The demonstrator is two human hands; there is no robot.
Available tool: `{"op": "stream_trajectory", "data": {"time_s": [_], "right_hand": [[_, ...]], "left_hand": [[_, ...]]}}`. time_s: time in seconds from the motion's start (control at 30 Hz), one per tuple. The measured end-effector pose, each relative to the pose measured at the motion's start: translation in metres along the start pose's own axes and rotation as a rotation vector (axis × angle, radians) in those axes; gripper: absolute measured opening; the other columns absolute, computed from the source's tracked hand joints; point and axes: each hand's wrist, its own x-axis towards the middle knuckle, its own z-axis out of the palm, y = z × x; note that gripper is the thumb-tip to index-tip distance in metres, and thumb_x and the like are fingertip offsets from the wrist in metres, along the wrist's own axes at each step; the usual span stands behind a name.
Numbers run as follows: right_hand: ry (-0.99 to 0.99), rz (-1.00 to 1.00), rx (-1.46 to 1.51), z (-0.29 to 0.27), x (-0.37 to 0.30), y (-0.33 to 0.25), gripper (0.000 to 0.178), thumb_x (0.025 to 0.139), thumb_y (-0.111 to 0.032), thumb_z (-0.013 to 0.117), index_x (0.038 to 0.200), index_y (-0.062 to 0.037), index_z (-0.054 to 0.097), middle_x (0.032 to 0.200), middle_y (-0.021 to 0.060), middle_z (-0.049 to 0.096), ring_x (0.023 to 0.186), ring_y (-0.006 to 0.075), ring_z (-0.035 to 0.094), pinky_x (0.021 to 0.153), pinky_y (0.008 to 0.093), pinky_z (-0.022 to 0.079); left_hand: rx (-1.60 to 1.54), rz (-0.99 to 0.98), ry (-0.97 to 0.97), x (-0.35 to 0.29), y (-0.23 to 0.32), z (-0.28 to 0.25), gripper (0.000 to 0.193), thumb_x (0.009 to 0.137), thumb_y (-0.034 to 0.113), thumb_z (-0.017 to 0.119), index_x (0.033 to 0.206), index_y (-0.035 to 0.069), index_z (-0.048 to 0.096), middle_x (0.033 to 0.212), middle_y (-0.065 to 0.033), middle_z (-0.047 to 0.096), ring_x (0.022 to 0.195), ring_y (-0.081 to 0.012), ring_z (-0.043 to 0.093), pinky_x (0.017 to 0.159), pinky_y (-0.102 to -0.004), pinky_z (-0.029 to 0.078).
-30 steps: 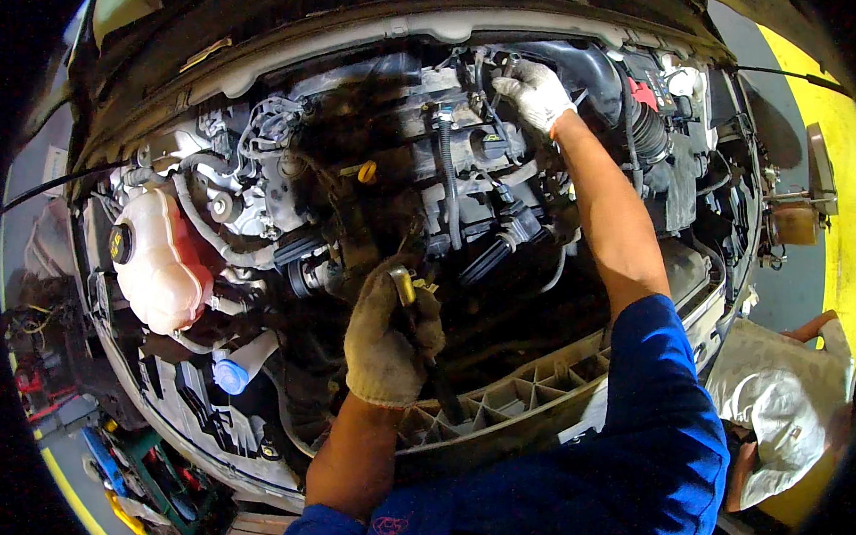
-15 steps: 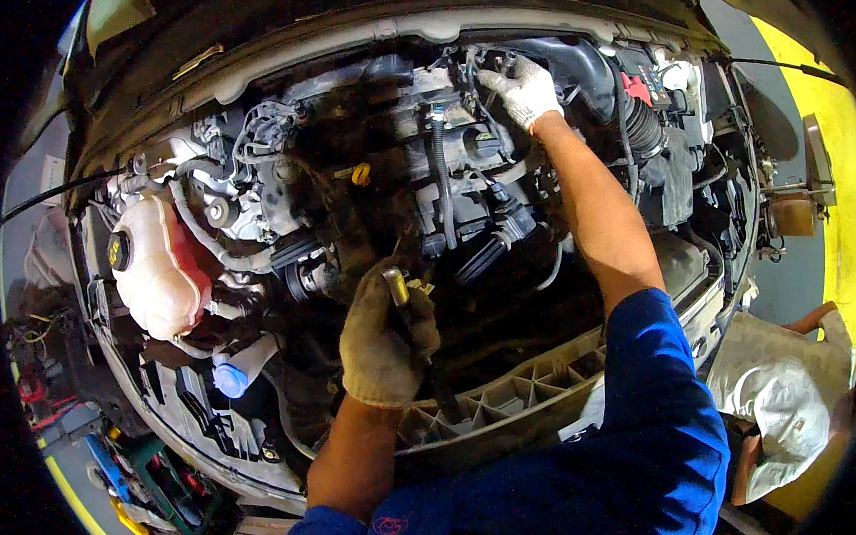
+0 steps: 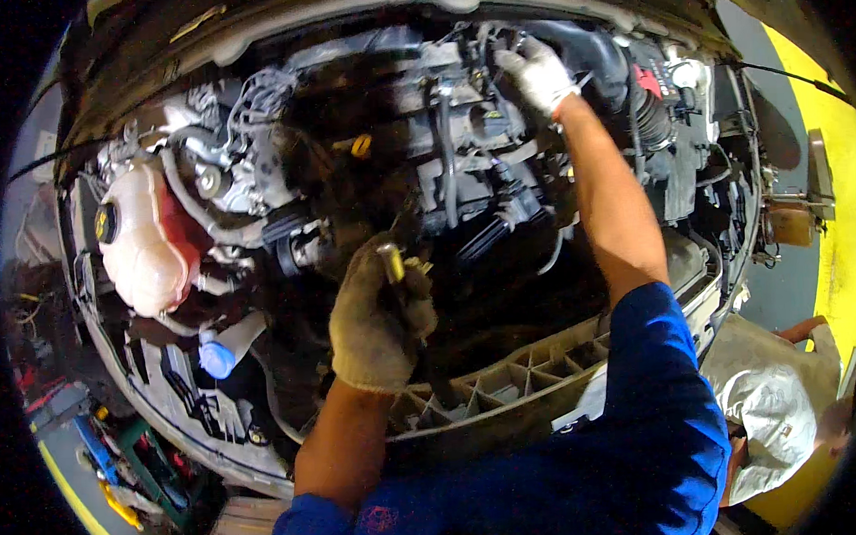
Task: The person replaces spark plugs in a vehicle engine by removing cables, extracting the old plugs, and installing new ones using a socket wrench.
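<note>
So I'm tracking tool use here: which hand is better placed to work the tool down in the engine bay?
Probably the left hand: it grips the yellow-handled tool low in the bay. The right hand is stretched far back on the engine top.

The left hand point(image 3: 381, 316) wears a grubby, tan-grey knitted work glove, darkened with grime across the knuckles. The right hand point(image 3: 538, 73) wears a cleaner white knitted glove with a ribbed cuff. Both forearms are bare below short, bright blue sleeves point(image 3: 664, 401).
</note>
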Motion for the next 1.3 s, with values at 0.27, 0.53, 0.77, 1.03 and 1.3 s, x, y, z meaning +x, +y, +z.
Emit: {"op": "stream_trajectory", "data": {"time_s": [0.27, 0.53, 0.77, 1.03, 1.3], "right_hand": [[0.171, -0.038, -0.185, 0.005, -0.012, -0.030, 0.049, 0.087, -0.041, 0.070, 0.117, -0.0020, 0.067, 0.111, 0.0226, 0.070, 0.108, 0.0376, 0.066, 0.095, 0.0398, 0.049], [0.198, -0.014, -0.285, 0.006, -0.008, -0.029, 0.050, 0.085, -0.042, 0.068, 0.116, -0.0030, 0.067, 0.111, 0.0238, 0.069, 0.105, 0.0411, 0.064, 0.093, 0.0424, 0.048], [0.000, 0.080, -0.019, -0.002, -0.010, -0.026, 0.037, 0.091, -0.031, 0.068, 0.113, -0.0021, 0.069, 0.106, 0.0199, 0.072, 0.097, 0.0269, 0.069, 0.090, 0.0369, 0.050], [0.116, -0.129, -0.043, 0.002, -0.010, -0.025, 0.044, 0.090, -0.037, 0.068, 0.116, -0.0014, 0.066, 0.108, 0.0197, 0.072, 0.101, 0.0337, 0.066, 0.094, 0.0381, 0.047], [0.205, -0.029, -0.269, 0.006, -0.009, -0.030, 0.043, 0.087, -0.037, 0.067, 0.116, -0.0047, 0.068, 0.108, 0.0224, 0.071, 0.103, 0.0399, 0.065, 0.091, 0.0430, 0.049]], "left_hand": [[0.014, 0.029, -0.029, 0.002, -0.004, -0.006, 0.035, 0.100, 0.041, 0.053, 0.124, 0.015, 0.057, 0.084, -0.0069, 0.065, 0.059, -0.0160, 0.056, 0.047, -0.0280, 0.042], [0.004, 0.029, -0.004, 0.002, -0.003, -0.002, 0.031, 0.100, 0.043, 0.054, 0.112, 0.016, 0.062, 0.078, -0.0061, 0.065, 0.053, -0.0173, 0.054, 0.045, -0.0306, 0.040], [0.009, -0.017, 0.011, 0.002, -0.003, -0.003, 0.032, 0.101, 0.038, 0.052, 0.122, 0.016, 0.058, 0.082, -0.0072, 0.065, 0.058, -0.0169, 0.056, 0.048, -0.0278, 0.042], [0.058, 0.030, 0.030, 0.001, -0.002, 0.000, 0.030, 0.102, 0.042, 0.050, 0.114, 0.016, 0.061, 0.079, -0.0043, 0.063, 0.054, -0.0155, 0.053, 0.045, -0.0290, 0.039], [0.045, 0.059, -0.051, 0.004, -0.005, -0.005, 0.033, 0.101, 0.044, 0.052, 0.117, 0.016, 0.061, 0.082, -0.0065, 0.066, 0.055, -0.0158, 0.055, 0.044, -0.0285, 0.039]]}}
